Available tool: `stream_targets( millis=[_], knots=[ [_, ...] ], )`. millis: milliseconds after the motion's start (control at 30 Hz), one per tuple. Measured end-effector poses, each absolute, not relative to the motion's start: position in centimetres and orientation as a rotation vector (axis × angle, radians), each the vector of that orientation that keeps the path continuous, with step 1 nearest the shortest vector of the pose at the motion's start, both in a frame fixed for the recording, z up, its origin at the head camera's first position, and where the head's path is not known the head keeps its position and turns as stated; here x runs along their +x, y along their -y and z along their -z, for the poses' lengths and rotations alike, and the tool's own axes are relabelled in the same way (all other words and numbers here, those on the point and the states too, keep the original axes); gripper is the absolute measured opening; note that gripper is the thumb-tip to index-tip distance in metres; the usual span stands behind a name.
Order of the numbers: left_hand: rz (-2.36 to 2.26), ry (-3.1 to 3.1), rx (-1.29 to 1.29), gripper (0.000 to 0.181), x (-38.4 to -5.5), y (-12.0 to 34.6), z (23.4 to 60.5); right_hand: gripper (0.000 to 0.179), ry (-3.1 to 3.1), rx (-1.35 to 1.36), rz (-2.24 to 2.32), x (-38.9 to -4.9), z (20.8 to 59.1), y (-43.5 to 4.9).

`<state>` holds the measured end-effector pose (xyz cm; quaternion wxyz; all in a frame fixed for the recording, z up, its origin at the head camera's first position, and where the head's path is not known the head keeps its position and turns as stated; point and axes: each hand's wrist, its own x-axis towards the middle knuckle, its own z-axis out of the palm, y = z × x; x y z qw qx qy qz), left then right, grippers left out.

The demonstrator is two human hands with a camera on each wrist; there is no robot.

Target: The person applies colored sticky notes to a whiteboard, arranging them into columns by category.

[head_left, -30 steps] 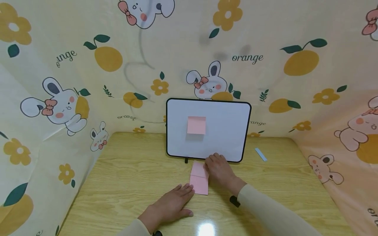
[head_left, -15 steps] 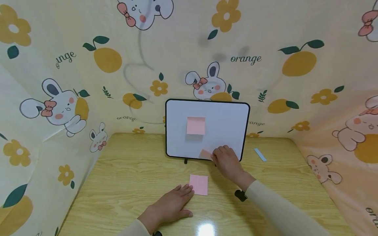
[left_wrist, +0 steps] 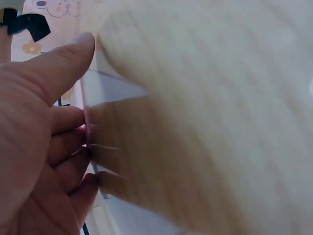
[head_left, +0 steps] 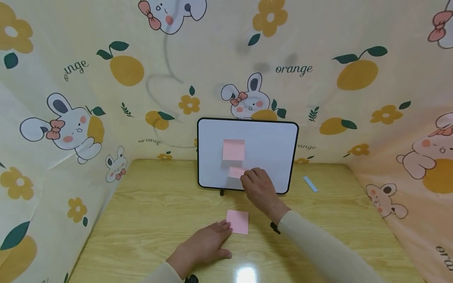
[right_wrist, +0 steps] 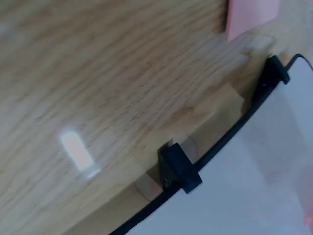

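A cream cloth [head_left: 212, 51] printed with rabbits, oranges and yellow flowers closes in this corner, and a pale wood-grained table [head_left: 159, 204] runs up to it. Toward the back stands a whiteboard [head_left: 270, 149] with a black rim, leaning slightly, two black clips [right_wrist: 181, 169] on its lower edge. A pink note [head_left: 233, 149] clings to its face, left of centre, casting a soft shadow beneath.

Just below that note, the person's right hand [head_left: 260, 190] pinches a pink slip [head_left: 236, 172] by its right end, fingers curled in. The slip is in front of the board; whether it touches the surface I can't tell.

Nearer the person, a pink square [head_left: 238, 222] lies on the table, and the left hand [head_left: 204, 243] rests beside it, fingers stretched out, their tips at its left edge, the thumb spread away. Both arms wear pale sleeves [head_left: 318, 243]. Off to the right of the board, a light blue strip [head_left: 310, 184] lies aslant on the table.
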<state>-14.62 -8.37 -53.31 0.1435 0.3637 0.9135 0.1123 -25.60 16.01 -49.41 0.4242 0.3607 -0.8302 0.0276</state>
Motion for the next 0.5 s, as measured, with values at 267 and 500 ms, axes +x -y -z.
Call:
stream_targets(
  millis=[267, 500],
  knots=[
    [-0.335, -2.637, 1.099, 0.077, -14.3, 8.6, 53.4, 0.025, 1.994, 0.901, -0.018, -27.4, 49.9, -14.8],
    [-0.371, -2.619, 1.089, 0.076, -14.6, 8.8, 53.7, 0.026, 1.927, 0.913, -0.037, -28.4, 50.3, -14.4]
  ],
)
